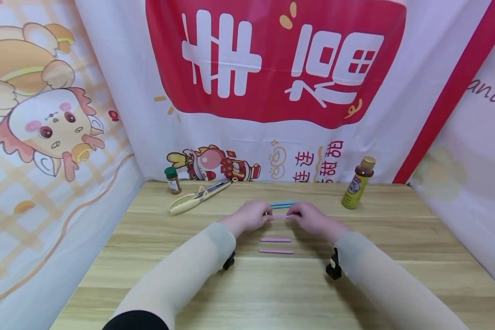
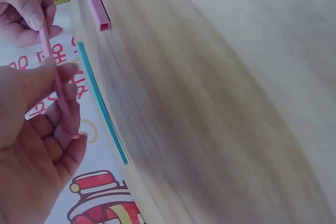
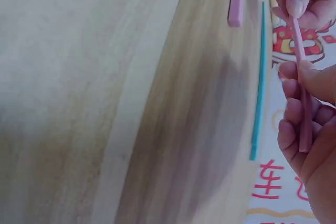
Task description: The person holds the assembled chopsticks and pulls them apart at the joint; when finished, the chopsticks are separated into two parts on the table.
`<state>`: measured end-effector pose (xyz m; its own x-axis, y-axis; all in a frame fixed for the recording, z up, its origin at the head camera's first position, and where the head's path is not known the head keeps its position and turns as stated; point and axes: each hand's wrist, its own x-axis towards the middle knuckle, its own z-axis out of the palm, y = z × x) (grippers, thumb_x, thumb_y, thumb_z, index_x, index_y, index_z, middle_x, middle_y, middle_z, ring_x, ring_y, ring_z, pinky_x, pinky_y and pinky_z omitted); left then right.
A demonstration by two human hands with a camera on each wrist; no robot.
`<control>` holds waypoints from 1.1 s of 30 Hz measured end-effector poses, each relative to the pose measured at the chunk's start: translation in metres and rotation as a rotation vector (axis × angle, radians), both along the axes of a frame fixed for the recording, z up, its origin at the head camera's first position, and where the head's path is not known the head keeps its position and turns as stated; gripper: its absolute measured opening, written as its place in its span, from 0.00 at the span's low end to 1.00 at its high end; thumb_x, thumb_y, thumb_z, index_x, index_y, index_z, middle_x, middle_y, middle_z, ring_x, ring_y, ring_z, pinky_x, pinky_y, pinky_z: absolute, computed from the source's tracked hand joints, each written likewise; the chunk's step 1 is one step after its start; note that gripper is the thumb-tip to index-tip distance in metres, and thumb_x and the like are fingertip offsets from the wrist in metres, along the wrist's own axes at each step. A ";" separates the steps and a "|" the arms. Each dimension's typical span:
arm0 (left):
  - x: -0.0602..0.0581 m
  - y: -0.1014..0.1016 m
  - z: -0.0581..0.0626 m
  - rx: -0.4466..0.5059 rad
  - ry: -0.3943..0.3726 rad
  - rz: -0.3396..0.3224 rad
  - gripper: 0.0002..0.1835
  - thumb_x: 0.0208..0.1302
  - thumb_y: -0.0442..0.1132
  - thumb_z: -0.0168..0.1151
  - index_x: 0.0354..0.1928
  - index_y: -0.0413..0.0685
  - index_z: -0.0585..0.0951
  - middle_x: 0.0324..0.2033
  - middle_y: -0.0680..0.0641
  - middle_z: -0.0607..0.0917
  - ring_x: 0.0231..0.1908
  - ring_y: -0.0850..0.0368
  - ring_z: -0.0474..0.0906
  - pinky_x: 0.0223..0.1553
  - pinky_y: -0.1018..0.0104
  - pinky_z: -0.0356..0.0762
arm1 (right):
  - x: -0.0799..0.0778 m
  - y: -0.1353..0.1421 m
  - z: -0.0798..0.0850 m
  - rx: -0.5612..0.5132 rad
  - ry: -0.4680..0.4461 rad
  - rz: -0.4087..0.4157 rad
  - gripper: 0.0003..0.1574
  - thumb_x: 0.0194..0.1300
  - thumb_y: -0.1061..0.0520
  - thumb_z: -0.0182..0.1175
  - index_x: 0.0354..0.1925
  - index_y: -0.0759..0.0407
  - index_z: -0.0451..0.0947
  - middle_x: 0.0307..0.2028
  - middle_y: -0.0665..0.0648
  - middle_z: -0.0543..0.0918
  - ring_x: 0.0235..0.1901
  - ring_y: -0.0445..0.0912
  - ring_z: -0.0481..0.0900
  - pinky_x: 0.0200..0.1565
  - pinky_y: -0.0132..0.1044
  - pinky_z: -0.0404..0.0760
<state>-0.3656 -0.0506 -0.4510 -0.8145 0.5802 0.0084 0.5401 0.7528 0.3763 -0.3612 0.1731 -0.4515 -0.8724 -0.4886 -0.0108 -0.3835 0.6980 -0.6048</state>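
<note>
Both hands grip one slim pink stick (image 1: 280, 217), held crosswise, with its middle bare between them. My left hand (image 1: 253, 215) pinches its left part between thumb and fingers; my right hand (image 1: 309, 219) does the same at the right. In the right wrist view the pink stick (image 3: 299, 43) runs along the curled right fingers. Nearer to me two more pink sticks lie parallel, an upper one (image 1: 275, 240) and a lower one (image 1: 275, 251). The left wrist view shows a square hollow end on a pink stick (image 2: 94, 1). Just beyond the hands lie blue sticks (image 1: 283, 206).
At the back left stand a green-capped spice jar (image 1: 173, 180) and, beside it, cream-tipped tongs (image 1: 200, 197). A yellow-green bottle (image 1: 358, 183) stands at the back right. Printed cloth (image 1: 272, 133) hangs behind the wooden table (image 1: 272, 293) and along both sides.
</note>
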 end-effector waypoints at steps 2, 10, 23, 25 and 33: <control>0.005 -0.002 0.003 0.032 -0.032 -0.023 0.10 0.74 0.43 0.56 0.37 0.48 0.83 0.29 0.54 0.82 0.30 0.60 0.75 0.38 0.63 0.74 | 0.004 0.001 0.004 -0.007 0.009 0.008 0.08 0.72 0.61 0.58 0.41 0.59 0.84 0.36 0.56 0.83 0.33 0.47 0.77 0.39 0.42 0.77; 0.038 -0.025 0.026 0.068 0.049 -0.025 0.08 0.75 0.42 0.54 0.37 0.51 0.79 0.25 0.55 0.78 0.28 0.60 0.74 0.36 0.64 0.75 | 0.028 0.007 0.028 -0.060 0.261 0.118 0.06 0.68 0.67 0.60 0.37 0.61 0.83 0.32 0.54 0.83 0.33 0.47 0.80 0.39 0.44 0.80; 0.035 -0.090 0.029 0.093 0.047 0.177 0.08 0.75 0.45 0.53 0.37 0.56 0.79 0.30 0.50 0.82 0.30 0.57 0.75 0.39 0.59 0.76 | 0.016 0.064 0.027 0.031 0.227 -0.135 0.08 0.73 0.58 0.57 0.40 0.58 0.83 0.34 0.54 0.84 0.33 0.46 0.79 0.39 0.46 0.78; 0.034 -0.081 0.025 0.086 0.032 0.136 0.08 0.77 0.43 0.51 0.42 0.51 0.80 0.35 0.47 0.84 0.35 0.56 0.78 0.43 0.58 0.77 | 0.014 0.057 0.024 0.039 0.220 -0.124 0.08 0.73 0.61 0.56 0.39 0.61 0.82 0.33 0.56 0.83 0.33 0.48 0.79 0.38 0.47 0.78; 0.033 -0.051 0.015 0.179 -0.231 0.037 0.13 0.76 0.32 0.49 0.57 0.41 0.78 0.36 0.46 0.84 0.35 0.52 0.80 0.38 0.61 0.79 | 0.012 0.033 0.020 0.087 0.132 -0.073 0.13 0.67 0.73 0.51 0.45 0.71 0.79 0.37 0.63 0.82 0.39 0.53 0.79 0.47 0.52 0.78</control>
<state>-0.3323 -0.1015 -0.4365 -0.8274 0.5559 -0.0800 0.3982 0.6811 0.6144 -0.3487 0.2062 -0.4319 -0.9020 -0.4265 0.0669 -0.4024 0.7743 -0.4884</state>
